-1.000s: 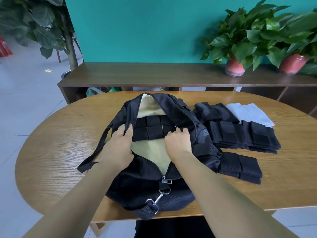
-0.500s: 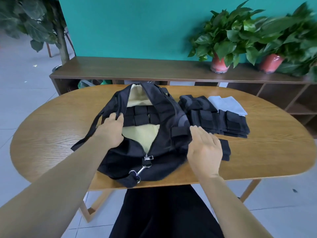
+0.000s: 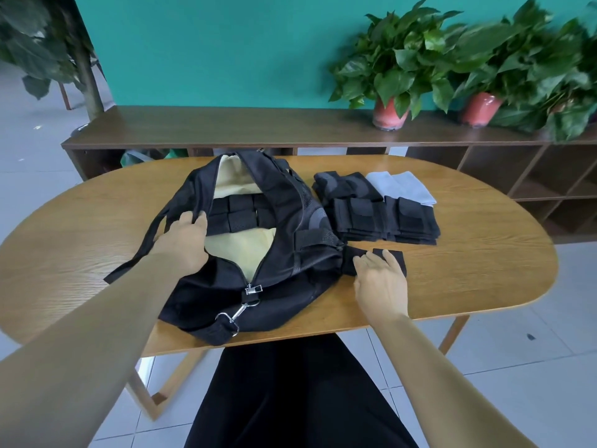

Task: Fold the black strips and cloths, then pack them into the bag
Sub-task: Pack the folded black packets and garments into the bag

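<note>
Black bag (image 3: 277, 279) lengthwise toward wall, left hand (image 3: 181, 244) gripping its rim, right hand (image 3: 381, 282) flat on folded strip (image 3: 392, 258).

Arms: yours are bare, no sleeves showing.
Hands (image 3: 184, 240): bare, no gloves or rings.
Lower body: you wear plain black fabric.

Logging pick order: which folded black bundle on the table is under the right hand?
The lone bundle beside the bag, nearest the table's front edge; right hand rests on it.

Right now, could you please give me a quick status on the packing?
Left hand grips bag rim, holding it open. Right hand open on folded black strip beside bag. Nothing in the way.
</note>
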### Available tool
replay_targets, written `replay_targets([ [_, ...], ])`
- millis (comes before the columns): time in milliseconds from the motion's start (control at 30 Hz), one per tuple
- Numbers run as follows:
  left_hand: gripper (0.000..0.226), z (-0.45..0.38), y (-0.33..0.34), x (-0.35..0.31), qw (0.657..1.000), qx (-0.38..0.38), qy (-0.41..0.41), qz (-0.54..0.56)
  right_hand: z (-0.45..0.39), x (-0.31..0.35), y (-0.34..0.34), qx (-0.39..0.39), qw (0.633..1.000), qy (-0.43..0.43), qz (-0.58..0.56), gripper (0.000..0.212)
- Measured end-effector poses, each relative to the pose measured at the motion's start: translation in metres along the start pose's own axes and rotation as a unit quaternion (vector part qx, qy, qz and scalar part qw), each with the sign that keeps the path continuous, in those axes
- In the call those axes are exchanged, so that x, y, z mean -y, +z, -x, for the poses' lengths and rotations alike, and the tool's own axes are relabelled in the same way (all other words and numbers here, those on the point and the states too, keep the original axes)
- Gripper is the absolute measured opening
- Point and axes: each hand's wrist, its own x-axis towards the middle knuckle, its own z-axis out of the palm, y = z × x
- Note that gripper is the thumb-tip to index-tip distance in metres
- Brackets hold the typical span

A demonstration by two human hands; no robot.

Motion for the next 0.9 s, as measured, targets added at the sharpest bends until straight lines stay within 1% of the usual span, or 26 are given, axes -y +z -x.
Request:
replay_targets([
  [200,0.076,0.001,-0.002,-0.001,1.000,-0.003,-0.002,0.002,-0.001,0.001,-0.001,-0.053,0.999,-0.008,-0.005,0.020],
  [267,0.076,0.002,-0.002,-0.001,1.000,-0.005,-0.002,0.007,-0.001,0.002,-0.004,-0.086,0.996,0.011,-0.022,0.019],
  [367,0.077,0.003,-0.003,0.000,1.000,-0.012,0.004,0.012,-0.001,0.004,-0.014,-0.141,0.988,0.052,-0.036,0.009],
  [433,0.078,0.003,-0.004,0.001,0.999,-0.021,0.010,0.023,-0.006,0.011,-0.023,-0.181,0.980,0.070,-0.051,0.019],
  [500,0.078,0.002,-0.005,0.004,0.998,-0.034,0.015,0.044,-0.018,0.027,-0.035,-0.228,0.970,0.050,-0.072,0.026],
  [567,0.077,0.000,-0.005,0.010,0.995,-0.048,0.018,0.082,-0.034,0.054,-0.045,-0.262,0.960,0.000,-0.095,0.029],
  [600,0.076,-0.001,-0.005,0.014,0.992,-0.058,0.020,0.107,-0.042,0.071,-0.048,-0.271,0.956,-0.031,-0.104,0.028],
  [633,0.075,-0.003,-0.005,0.018,0.989,-0.069,0.025,0.130,-0.050,0.088,-0.049,-0.279,0.952,-0.062,-0.110,0.023],
  [667,0.074,-0.003,-0.006,0.022,0.985,-0.078,0.031,0.148,-0.056,0.104,-0.048,-0.277,0.950,-0.088,-0.114,0.015],
  [700,0.073,-0.003,-0.007,0.025,0.983,-0.082,0.035,0.158,-0.062,0.120,-0.043,-0.263,0.952,-0.108,-0.116,0.012],
  [833,0.075,-0.001,-0.008,0.031,0.980,-0.087,0.047,0.175,-0.082,0.165,-0.017,-0.154,0.970,-0.163,-0.091,0.039],
  [900,0.077,-0.001,-0.006,0.031,0.979,-0.094,0.055,0.174,-0.089,0.179,-0.007,-0.120,0.971,-0.192,-0.070,0.042],
])
